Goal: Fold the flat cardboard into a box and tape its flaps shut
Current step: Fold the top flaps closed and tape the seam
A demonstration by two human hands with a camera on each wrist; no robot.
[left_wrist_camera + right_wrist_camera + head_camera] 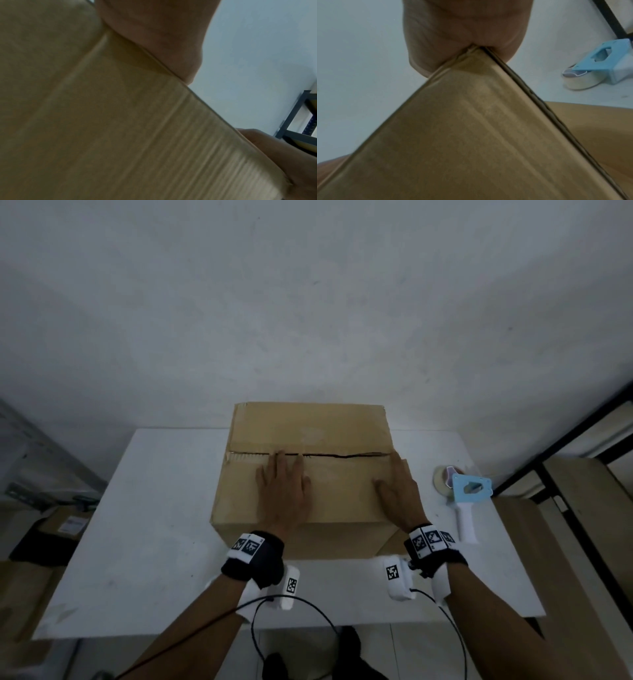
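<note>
Box: a brown cardboard box [308,474] stands near the middle of the white counter [154,542], toward its far edge. It is already formed, with its top flaps folded down.
Top flaps: the near flap [342,491] and far flap [308,429] meet along a dark seam [342,455] running left to right. A narrow gap shows along that seam. No tape can be made out over it.
Left hand: the left hand [284,491] lies palm down on the near flap, left of centre. Its fingers [281,460] are straight and slightly spread, with the tips at the seam. They hold nothing.
Right hand: the right hand [397,491] lies flat on the near flap at the box's right edge. Its fingers [399,465] are extended toward the right end of the seam and the thumb points inward. It holds nothing.
Wrist views: the left wrist view shows the heel of the palm [154,33] pressed on cardboard. The right wrist view shows the palm [465,27] resting on a top corner of the box [471,121].
Tape dispenser: a light blue tape dispenser [467,501] with a white handle lies on the counter, right of the box and apart from it. Neither hand touches it.
Wrist gear: black bands with white marker tags [248,546] sit on both wrists, with cables trailing toward the person.
</note>
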